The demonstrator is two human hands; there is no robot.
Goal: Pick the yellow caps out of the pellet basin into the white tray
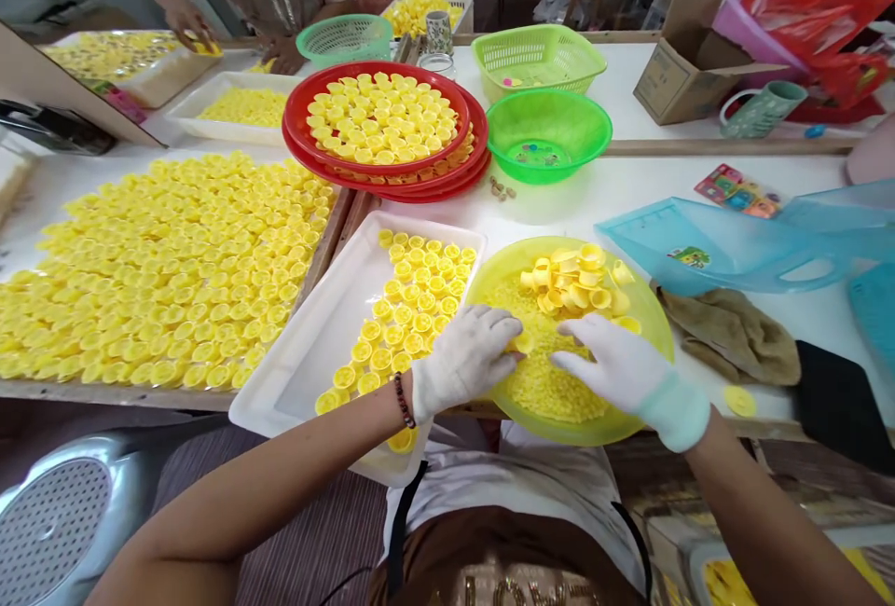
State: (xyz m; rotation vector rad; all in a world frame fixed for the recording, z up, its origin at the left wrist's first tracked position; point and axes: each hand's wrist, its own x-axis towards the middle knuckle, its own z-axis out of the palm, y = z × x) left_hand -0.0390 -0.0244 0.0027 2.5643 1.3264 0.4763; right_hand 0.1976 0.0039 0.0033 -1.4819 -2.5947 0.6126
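Yellow bowl (587, 433) appears to overhang the near edge of the table (657, 182), so a forearm leaning on its rim could tip it and spill the granules (552, 392); a slack gloved pinch could also drop the cup (524, 342). Cup lies at the left hand's (472, 359) fingertips, above the granules, apparently pinched by thumb and fingers, contact partly hidden. Right hand (605, 364) is loosely spread just right of the cup, nothing seen in its fingers.

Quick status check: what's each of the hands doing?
Left hand: at a yellow cup, grip can't be told.
Right hand: open over the bowl.
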